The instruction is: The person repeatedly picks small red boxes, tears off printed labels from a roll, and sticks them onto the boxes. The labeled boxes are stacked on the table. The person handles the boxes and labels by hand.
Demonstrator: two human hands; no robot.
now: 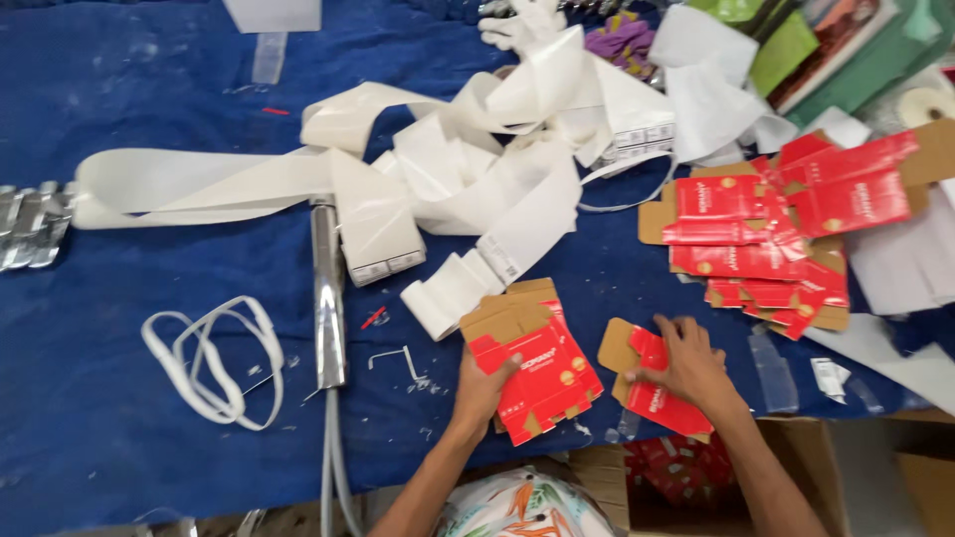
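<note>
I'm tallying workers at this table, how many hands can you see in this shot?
2, both the person's own: the left hand holds a stack of flat red cartons, the right hand presses a single red carton. No others visible.

Blue-covered counter (119, 418) carries tangled heap of white glossy strips (468, 169) across centre. Metal rod (326, 298) lies lengthwise just below heap's left end. Looped white strap (214, 363) left of rod. Silver foil packs (30, 224) at left edge. Small bent wire staple (398, 356) near rod. Green sheets (786, 45) and purple scrap (622, 40) at top right. Open brown carton (885, 477) at bottom right.
</note>
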